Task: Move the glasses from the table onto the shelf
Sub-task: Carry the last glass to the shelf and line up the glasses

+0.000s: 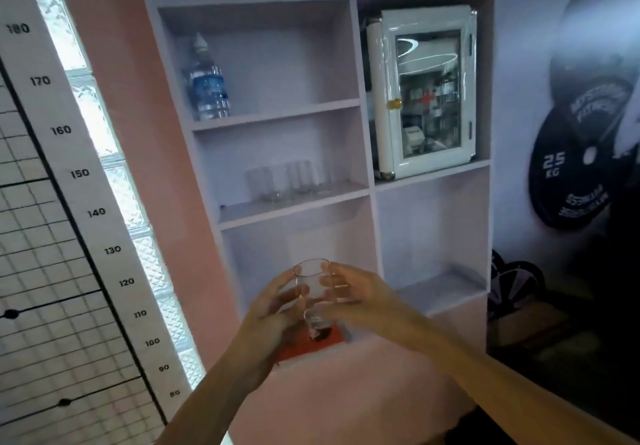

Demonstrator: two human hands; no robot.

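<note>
Head view: I am holding one clear glass (313, 292) between both hands, the left hand (273, 309) curled round its left side and the right hand (360, 297) curled round its right side, thumb near the rim. The glass stands upright, mouth up, its long axis vertical, lifted above a red item (304, 347) that lies on the pink surface (346, 392). My landmark is the row of glasses (287, 181) already standing on the middle shelf (249, 211). The held glass lies straight below that row and nearer to me, so I judge the coming move to be a lift up and forward. Both hands look about equally near the row. Bare board shows in front of the row and to its left, which looks the safer spot to set down without knocking a neighbour. One compartment above the row, to its left, stands a water bottle (207, 81) with a blue label too blurred to read. Up and right of the row sits a white glass-door cabinet (424, 91) with a red, cross-like mark inside. Far left of the row a height chart (62, 129) counts from 180 downward. Far right, a weight-plate poster (571, 167) reads "25 KG"; its other lettering is blurred.
</note>
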